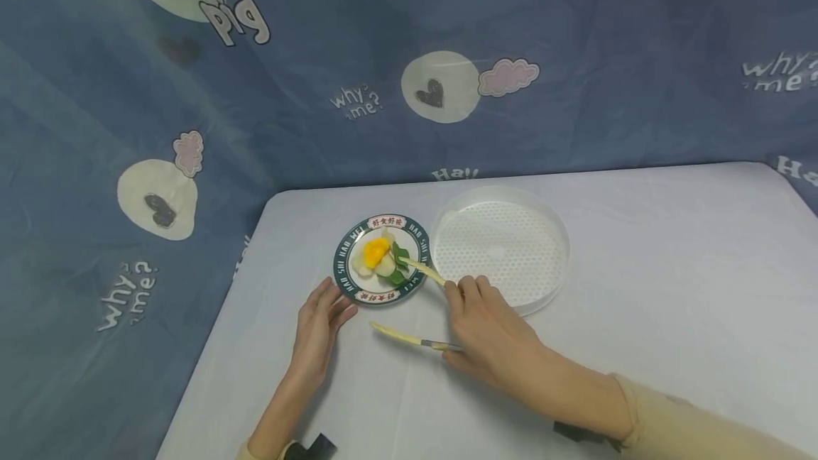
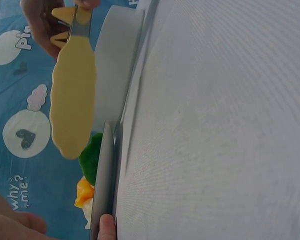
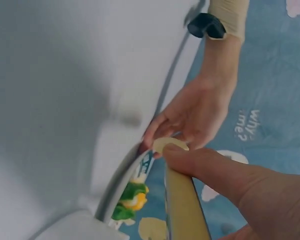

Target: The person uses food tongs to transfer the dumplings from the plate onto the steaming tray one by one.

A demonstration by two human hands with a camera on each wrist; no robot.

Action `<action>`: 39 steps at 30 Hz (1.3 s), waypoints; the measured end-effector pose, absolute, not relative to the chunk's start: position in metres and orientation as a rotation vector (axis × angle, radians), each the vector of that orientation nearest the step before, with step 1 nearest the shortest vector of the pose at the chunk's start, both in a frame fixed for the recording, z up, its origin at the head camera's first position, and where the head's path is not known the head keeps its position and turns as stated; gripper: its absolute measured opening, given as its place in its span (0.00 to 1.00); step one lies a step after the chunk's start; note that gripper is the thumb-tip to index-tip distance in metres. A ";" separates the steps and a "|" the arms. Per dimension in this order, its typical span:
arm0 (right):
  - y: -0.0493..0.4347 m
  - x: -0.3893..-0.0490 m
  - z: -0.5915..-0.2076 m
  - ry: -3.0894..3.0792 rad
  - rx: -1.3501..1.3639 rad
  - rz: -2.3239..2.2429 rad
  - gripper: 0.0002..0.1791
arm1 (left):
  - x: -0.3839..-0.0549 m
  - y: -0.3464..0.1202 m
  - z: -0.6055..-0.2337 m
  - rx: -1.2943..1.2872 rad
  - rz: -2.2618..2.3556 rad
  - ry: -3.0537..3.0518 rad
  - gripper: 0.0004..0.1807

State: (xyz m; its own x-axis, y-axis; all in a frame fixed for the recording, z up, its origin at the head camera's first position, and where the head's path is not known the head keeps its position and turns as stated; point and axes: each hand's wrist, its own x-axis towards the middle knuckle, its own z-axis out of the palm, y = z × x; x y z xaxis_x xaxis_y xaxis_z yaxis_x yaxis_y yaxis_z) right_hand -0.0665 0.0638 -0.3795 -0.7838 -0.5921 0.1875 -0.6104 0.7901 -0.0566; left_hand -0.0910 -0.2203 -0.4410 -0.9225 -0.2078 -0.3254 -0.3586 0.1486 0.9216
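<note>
My right hand [image 1: 492, 329] holds a pair of yellow tongs [image 1: 396, 333] with grey metal near the grip. Their two arms stand wide apart, one tip over the green leafy piece [image 1: 397, 277] on the plate, the other nearer the front. The round plate [image 1: 344, 277] has a dark green lettered rim and carries a yellow piece [image 1: 375, 253] and pale white pieces as well. My left hand [image 1: 316, 336] is at the plate's near left rim, its fingers fairly straight and the fingertips touching the rim. In the left wrist view one flat yellow tong arm [image 2: 74, 100] reaches down above the plate.
Right of the plate, close against it, sits a white round tray [image 1: 498, 247] with a dotted base and low wall. A white cloth [image 1: 671, 289] covers the table. Behind it hangs a blue printed curtain [image 1: 358, 13].
</note>
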 end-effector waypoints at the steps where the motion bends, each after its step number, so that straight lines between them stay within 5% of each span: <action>1: 0.061 -0.068 -0.380 -2.819 0.962 0.173 0.48 | -0.091 -0.221 -0.441 -0.570 1.890 2.289 0.39; 15: 0.046 -0.089 -0.386 -2.911 1.035 0.217 0.38 | -0.089 -0.220 -0.442 -0.531 1.881 2.320 0.38; 31: 0.034 -0.086 -0.388 -2.817 0.930 0.091 0.08 | -0.090 -0.220 -0.440 -0.567 1.893 2.298 0.37; 39: 0.033 -0.082 -0.392 -2.735 0.893 -0.059 0.06 | -0.090 -0.219 -0.440 -0.572 1.882 2.297 0.37</action>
